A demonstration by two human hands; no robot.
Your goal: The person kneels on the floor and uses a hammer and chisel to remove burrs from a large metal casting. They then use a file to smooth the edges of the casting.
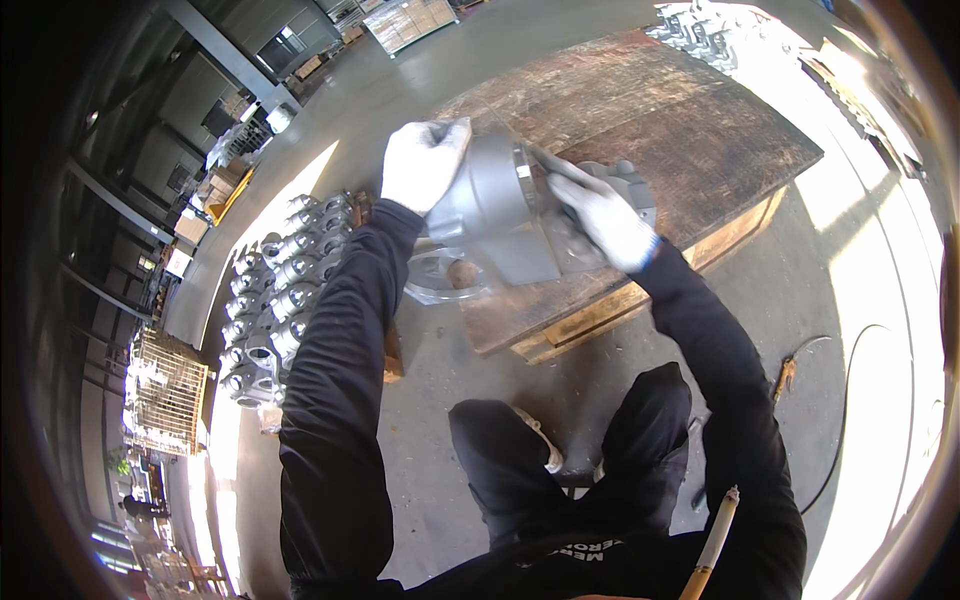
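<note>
A large grey metal casting (484, 195), with a wide cylindrical body and a flanged end, is tilted over the front left corner of the wooden workbench (720, 135). My left hand (426, 166), in a white glove, grips its upper left edge. On the other side, my gloved right hand (604, 217) has its fingers stretched along the machined rim (523, 172). Blur and the angle hide whether those fingers hold anything. More grey cast metal (626, 184) shows just beyond the right hand; whether it is a separate piece is unclear.
Rows of similar castings (289, 277) stand at left, and more castings (712, 34) lie beyond the bench's far end. An orange-handled tool (784, 375) and a dark hose (844, 420) lie on the floor at right. A cigarette (716, 532) juts up near my chest.
</note>
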